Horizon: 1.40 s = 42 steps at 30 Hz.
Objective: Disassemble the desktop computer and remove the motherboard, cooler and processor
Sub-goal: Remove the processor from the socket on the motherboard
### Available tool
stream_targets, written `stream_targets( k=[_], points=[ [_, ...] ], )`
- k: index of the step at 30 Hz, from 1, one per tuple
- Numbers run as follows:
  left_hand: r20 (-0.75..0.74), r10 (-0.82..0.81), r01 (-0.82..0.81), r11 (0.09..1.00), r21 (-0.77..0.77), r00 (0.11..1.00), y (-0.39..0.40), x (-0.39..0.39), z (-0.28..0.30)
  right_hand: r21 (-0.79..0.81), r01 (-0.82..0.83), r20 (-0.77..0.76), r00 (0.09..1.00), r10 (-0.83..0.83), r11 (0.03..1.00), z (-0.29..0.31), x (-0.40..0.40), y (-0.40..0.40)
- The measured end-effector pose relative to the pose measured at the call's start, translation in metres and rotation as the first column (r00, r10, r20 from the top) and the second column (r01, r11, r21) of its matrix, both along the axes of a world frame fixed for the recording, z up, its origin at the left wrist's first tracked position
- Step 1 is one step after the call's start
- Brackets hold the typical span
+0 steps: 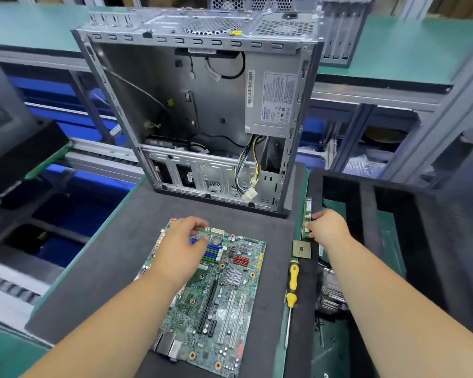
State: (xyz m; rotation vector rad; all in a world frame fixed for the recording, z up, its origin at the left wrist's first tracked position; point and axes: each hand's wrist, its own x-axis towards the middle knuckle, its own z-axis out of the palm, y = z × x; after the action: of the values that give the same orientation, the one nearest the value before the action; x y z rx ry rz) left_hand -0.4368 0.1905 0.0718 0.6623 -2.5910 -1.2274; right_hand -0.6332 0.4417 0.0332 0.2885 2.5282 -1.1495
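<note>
Green fibreglass fills the middle of my view: the motherboard [216, 290] lies flat on a dark foam mat [99, 268] on the worktop, its long axis running from near my body away toward the open computer case [197, 110]. The case stands just beyond the mat, bare grey sheet metal inside, with a boxy power supply [273, 102] in its upper right corner and a bundle of coloured wires hanging from it.

My left hand [183, 244] rests over the far left corner of the board, fingers loosely curled above the blue and green memory slots [213, 253]. I cannot tell whether its grip has hold of anything.

My right hand [327, 227] reaches off the board's right side and pinches a thin green memory stick [307, 216], which stands on its long edge, pointing away from me, against the black foam wall of a tray [366, 214].

The processor [301, 249], a small square chip with a gold-toned face, lies just nearer than that hand, well apart from the board. A yellow-handled screwdriver [292, 285] lies beside it, shaft pointing toward me. Ribbed metal, probably the cooler [331, 293], shows in the tray under my right forearm.

The memory stick lies nearest my right hand, so I judge that hand sets it down.
</note>
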Motion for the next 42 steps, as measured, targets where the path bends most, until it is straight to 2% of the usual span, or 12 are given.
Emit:
stream_targets(
  k=[6, 11, 15, 19, 22, 25, 28, 33, 37, 42],
  points=[
    [-0.011, 0.070, -0.069, 0.996, 0.058, 0.998, 0.011, 0.002, -0.006, 0.005, -0.020, 0.001, 1.000, 0.020, 1.000, -0.005, -0.004, -0.001],
    [-0.004, 0.076, -0.076, 0.996, 0.055, 0.997, 0.017, 0.011, -0.007, -0.057, -0.021, 0.044, 0.999, 0.023, 0.998, -0.003, -0.008, 0.002],
    [-0.026, 0.101, -0.099, 0.992, 0.073, 0.995, 0.018, 0.015, -0.003, -0.120, 0.014, 0.018, 1.000, -0.012, 0.993, 0.000, -0.005, 0.005],
    [-0.022, 0.099, -0.098, 0.993, 0.065, 0.995, 0.014, 0.020, -0.001, -0.024, -0.001, -0.129, 0.992, -0.002, 1.000, 0.008, 0.007, -0.002],
    [-0.012, 0.095, -0.094, 0.994, 0.055, 0.995, 0.006, 0.019, -0.003, 0.014, -0.062, -0.233, 0.970, 0.064, 0.998, 0.018, 0.026, -0.014],
    [0.008, 0.082, -0.082, 0.995, 0.052, 0.997, -0.008, 0.017, -0.006, 0.048, -0.167, -0.243, 0.954, 0.174, 0.985, 0.032, 0.052, -0.033],
    [0.049, 0.090, -0.089, 0.996, -0.012, 0.995, -0.027, 0.016, -0.007, 0.071, -0.255, -0.222, 0.939, 0.264, 0.964, 0.038, 0.084, -0.054],
    [0.172, 0.221, -0.189, 0.964, -0.187, 0.960, -0.069, 0.023, -0.012, 0.079, -0.349, -0.123, 0.926, 0.357, 0.934, 0.031, 0.129, -0.096],
    [0.251, 0.163, -0.144, 0.985, -0.090, 0.954, -0.094, 0.024, -0.021, 0.144, -0.327, -0.090, 0.936, 0.341, 0.934, 0.022, 0.145, -0.118],
    [0.206, 0.036, -0.042, 0.999, 0.025, 0.978, -0.107, 0.019, -0.029, 0.163, -0.203, -0.112, 0.968, 0.223, 0.965, 0.017, 0.154, -0.132]
  ],
)
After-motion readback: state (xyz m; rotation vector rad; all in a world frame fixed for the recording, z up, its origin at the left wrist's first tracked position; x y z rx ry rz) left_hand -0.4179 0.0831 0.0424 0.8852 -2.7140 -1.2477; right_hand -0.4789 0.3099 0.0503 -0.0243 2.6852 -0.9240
